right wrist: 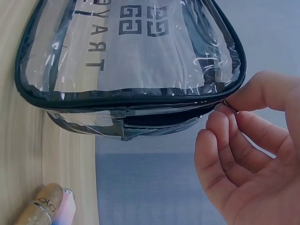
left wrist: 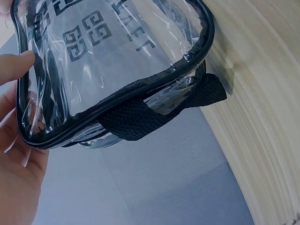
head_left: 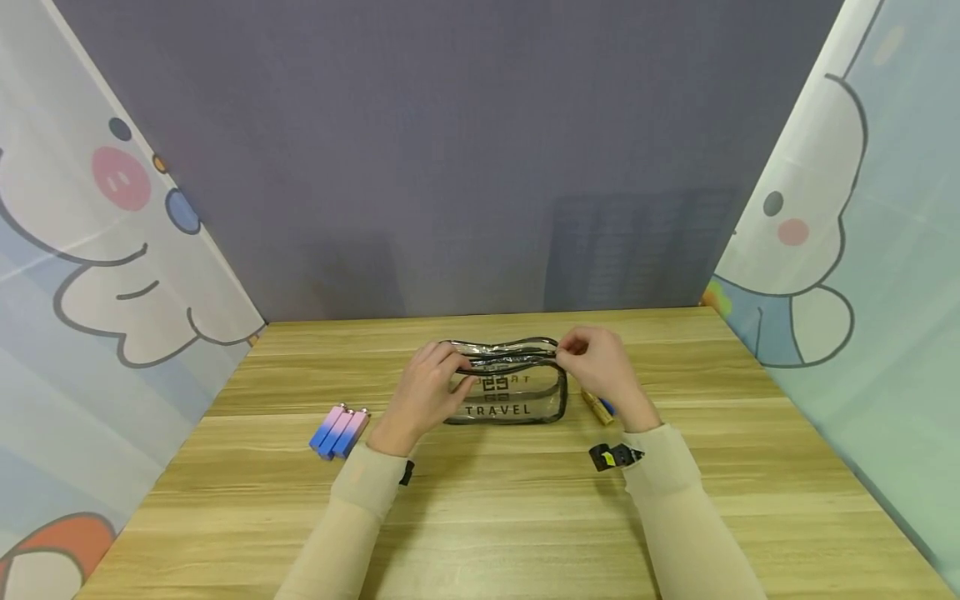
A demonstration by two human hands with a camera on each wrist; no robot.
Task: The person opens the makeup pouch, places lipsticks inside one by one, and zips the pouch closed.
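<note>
A clear travel pouch (head_left: 510, 396) with black piping and printed lettering stands upright on the table. My left hand (head_left: 426, 387) grips its upper left edge, the thumb on the near side. In the left wrist view, that hand's fingers (left wrist: 18, 70) lie at the piping, and a black fabric strap (left wrist: 131, 122) crosses the pouch's end. At the top right corner my right hand (head_left: 600, 362) pinches a small metal zipper pull (right wrist: 232, 108) between thumb and fingertips. Most of the pull is hidden by those fingers. Inside the pouch no contents show through the clear walls.
Three pink-and-blue tubes (head_left: 340, 432) lie side by side on the wooden table (head_left: 510, 517), left of the pouch. Right of it, below my right hand, lies a gold tube (head_left: 597, 407) beside a pink-and-blue one (right wrist: 66, 206). A grey panel (head_left: 450, 167) rises behind the table.
</note>
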